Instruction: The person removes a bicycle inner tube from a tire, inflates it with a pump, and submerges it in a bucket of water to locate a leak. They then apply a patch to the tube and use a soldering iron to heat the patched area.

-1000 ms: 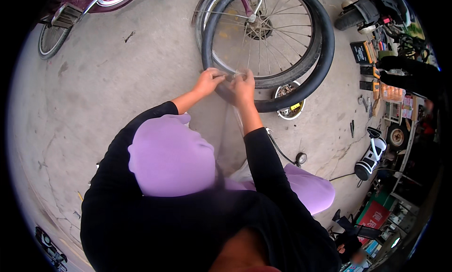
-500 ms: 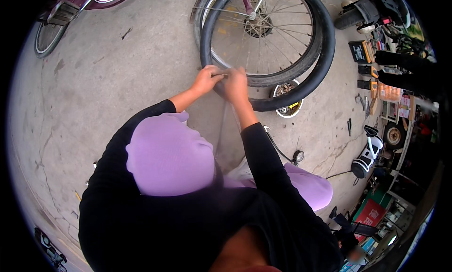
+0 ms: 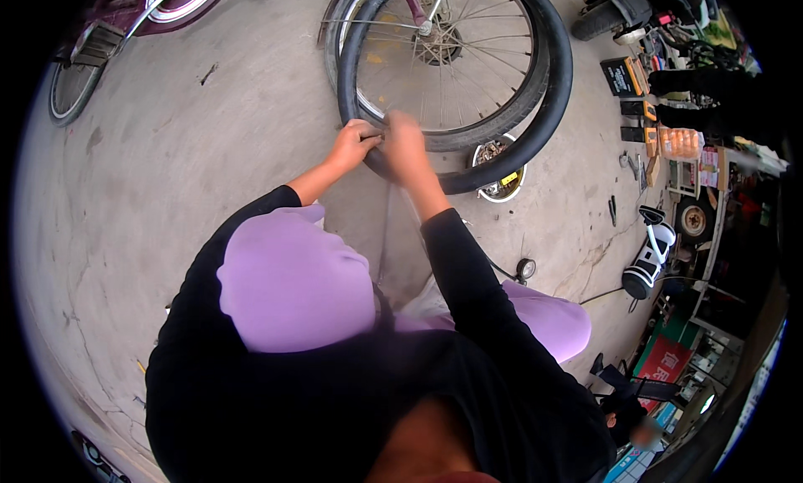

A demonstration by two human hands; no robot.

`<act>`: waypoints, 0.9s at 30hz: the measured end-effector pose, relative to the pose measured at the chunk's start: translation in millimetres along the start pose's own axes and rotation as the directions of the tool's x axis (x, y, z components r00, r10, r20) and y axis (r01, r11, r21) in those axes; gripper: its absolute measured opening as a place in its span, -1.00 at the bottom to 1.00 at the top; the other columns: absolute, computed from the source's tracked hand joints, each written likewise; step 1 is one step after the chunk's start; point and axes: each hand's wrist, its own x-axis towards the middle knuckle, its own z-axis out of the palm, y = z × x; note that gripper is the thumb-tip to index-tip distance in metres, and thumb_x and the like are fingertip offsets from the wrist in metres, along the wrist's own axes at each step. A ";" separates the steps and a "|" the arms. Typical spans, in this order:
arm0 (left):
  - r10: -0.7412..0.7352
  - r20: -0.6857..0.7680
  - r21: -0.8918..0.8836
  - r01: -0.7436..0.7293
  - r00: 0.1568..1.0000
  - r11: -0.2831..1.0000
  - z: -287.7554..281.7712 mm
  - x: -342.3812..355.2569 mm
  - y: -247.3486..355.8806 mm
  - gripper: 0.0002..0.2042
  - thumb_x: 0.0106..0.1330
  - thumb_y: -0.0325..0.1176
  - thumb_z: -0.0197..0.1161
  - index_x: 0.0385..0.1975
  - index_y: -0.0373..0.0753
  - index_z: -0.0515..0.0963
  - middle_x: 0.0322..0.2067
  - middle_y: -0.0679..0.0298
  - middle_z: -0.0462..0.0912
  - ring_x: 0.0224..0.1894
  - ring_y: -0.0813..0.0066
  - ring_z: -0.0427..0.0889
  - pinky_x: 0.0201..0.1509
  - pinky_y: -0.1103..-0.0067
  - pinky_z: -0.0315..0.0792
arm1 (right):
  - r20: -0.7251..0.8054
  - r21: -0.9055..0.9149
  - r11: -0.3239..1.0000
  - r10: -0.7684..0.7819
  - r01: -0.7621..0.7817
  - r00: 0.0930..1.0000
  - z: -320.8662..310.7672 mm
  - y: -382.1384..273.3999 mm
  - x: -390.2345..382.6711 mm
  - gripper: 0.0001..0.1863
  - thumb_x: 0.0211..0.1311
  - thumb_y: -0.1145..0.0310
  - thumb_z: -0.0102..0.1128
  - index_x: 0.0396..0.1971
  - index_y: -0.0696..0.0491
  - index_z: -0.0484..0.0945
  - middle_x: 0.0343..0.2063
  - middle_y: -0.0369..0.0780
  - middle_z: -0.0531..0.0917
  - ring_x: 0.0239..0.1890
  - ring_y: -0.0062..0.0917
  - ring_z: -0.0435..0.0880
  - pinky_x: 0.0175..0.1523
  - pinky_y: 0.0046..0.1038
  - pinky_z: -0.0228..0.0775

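Note:
A black rubber inner tube [image 3: 556, 98] lies loosely across the front wheel [image 3: 485, 132] of a bicycle with a purple fork [image 3: 411, 2]. At the tube's lower left, my left hand [image 3: 355, 147] has its thumb and fingertips pinched on it. My right hand [image 3: 405, 147] is right beside them at the same stretch of tube, smeared by motion, so its fingers are unclear. A white bowl [image 3: 502, 197] holding small parts sits partly under the tube. A pump gauge [image 3: 525, 268] with a hose rests right of my right forearm.
Another purple bicycle [image 3: 184, 2] is at upper left. A scooter [image 3: 619, 15], battery boxes [image 3: 623, 76], scattered tools [image 3: 642, 172], a white-and-black wheeled board [image 3: 648, 257] and a spare wheel [image 3: 694, 220] line the right. A seated person [image 3: 623, 408] is at lower right.
My right hand moves quickly over the tube, more blurred now, while my left hand stays pinched on it. The wheel and surroundings have shifted slightly left in view.

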 end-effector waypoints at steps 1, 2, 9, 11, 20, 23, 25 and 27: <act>0.016 -0.001 0.020 -0.016 1.000 1.000 -0.5 -0.5 -0.2 -0.83 0.15 -0.39 0.24 -0.29 -0.29 0.65 -0.34 0.20 0.63 -0.09 0.30 0.48 0.06 0.46 0.33 | 0.035 0.034 0.996 0.081 -0.082 0.996 -0.2 0.9 2.8 -0.88 -0.01 0.51 0.12 -0.46 0.20 0.59 -0.42 0.01 0.61 -0.30 -0.06 0.58 -0.19 -0.22 0.40; 0.026 0.016 0.043 -0.027 1.000 0.999 -0.4 -0.5 -0.4 -0.83 0.15 -0.40 0.25 -0.30 -0.31 0.64 -0.36 0.21 0.63 -0.11 0.30 0.48 0.06 0.46 0.33 | 0.067 0.065 0.984 0.163 -0.168 0.984 0.2 2.4 6.3 -0.88 -0.02 0.51 0.14 -0.46 0.21 0.59 -0.45 0.01 0.62 -0.33 -0.05 0.59 -0.20 -0.23 0.41; 0.096 0.059 0.190 -0.106 0.994 0.976 -1.9 2.7 -3.2 -0.86 0.17 -0.41 0.23 -0.36 -0.34 0.62 -0.42 0.22 0.59 -0.17 0.28 0.46 0.00 0.45 0.32 | 0.100 0.181 0.893 0.401 -0.413 0.911 11.0 10.9 8.9 -0.84 0.10 0.47 0.22 -0.50 0.30 0.61 -0.67 -0.07 0.61 -0.68 -0.49 0.62 -0.55 -0.44 0.46; 0.091 0.079 0.217 -0.107 0.993 0.970 -1.5 3.4 -3.8 -0.87 0.17 -0.43 0.24 -0.38 -0.36 0.61 -0.41 0.19 0.59 -0.16 0.27 0.47 0.00 0.44 0.33 | -0.032 -0.121 0.982 0.145 -0.147 0.989 12.0 7.8 4.8 -0.79 0.12 0.43 0.21 -0.56 0.31 0.60 -0.67 -0.04 0.61 -0.70 -0.46 0.61 -0.56 -0.41 0.45; 0.055 0.027 0.182 -0.059 0.998 0.982 -1.5 1.2 5.7 -0.87 0.17 -0.47 0.22 -0.37 -0.39 0.60 -0.33 0.07 0.61 -0.15 0.19 0.49 -0.01 0.42 0.36 | 0.338 0.281 0.677 0.594 -0.681 0.730 -5.7 -5.7 25.6 -0.63 0.12 0.28 0.28 -0.62 0.34 0.57 -0.74 -0.02 0.58 -0.73 -0.36 0.58 -0.50 -0.38 0.46; 0.065 0.026 0.207 -0.069 0.998 0.976 -0.9 1.4 6.3 -0.85 0.17 -0.45 0.22 -0.33 -0.36 0.62 -0.36 0.07 0.61 -0.16 0.19 0.49 -0.03 0.42 0.37 | 0.122 0.083 0.856 0.499 -0.510 0.858 -0.5 -8.7 19.1 -0.60 0.11 0.19 0.27 -0.56 0.32 0.60 -0.63 0.05 0.61 -0.57 -0.19 0.64 -0.34 -0.29 0.49; 0.059 0.028 0.214 -0.064 0.998 0.975 -0.9 0.7 5.9 -0.85 0.17 -0.44 0.22 -0.32 -0.35 0.64 -0.38 0.08 0.61 -0.16 0.20 0.50 -0.04 0.42 0.38 | 0.056 0.016 0.856 0.515 -0.516 0.856 4.2 -11.5 12.7 -0.58 0.11 0.13 0.26 -0.52 0.28 0.62 -0.55 0.10 0.62 -0.43 -0.08 0.65 -0.23 -0.22 0.48; 0.046 0.037 0.219 -0.053 0.998 0.974 -1.0 -0.1 5.9 -0.85 0.17 -0.43 0.23 -0.33 -0.35 0.64 -0.38 0.08 0.61 -0.16 0.19 0.50 -0.05 0.42 0.38 | 0.078 0.014 0.822 0.566 -0.569 0.820 5.0 -12.2 12.2 -0.57 0.14 0.11 0.21 -0.51 0.26 0.63 -0.50 0.12 0.61 -0.34 -0.03 0.63 -0.20 -0.19 0.46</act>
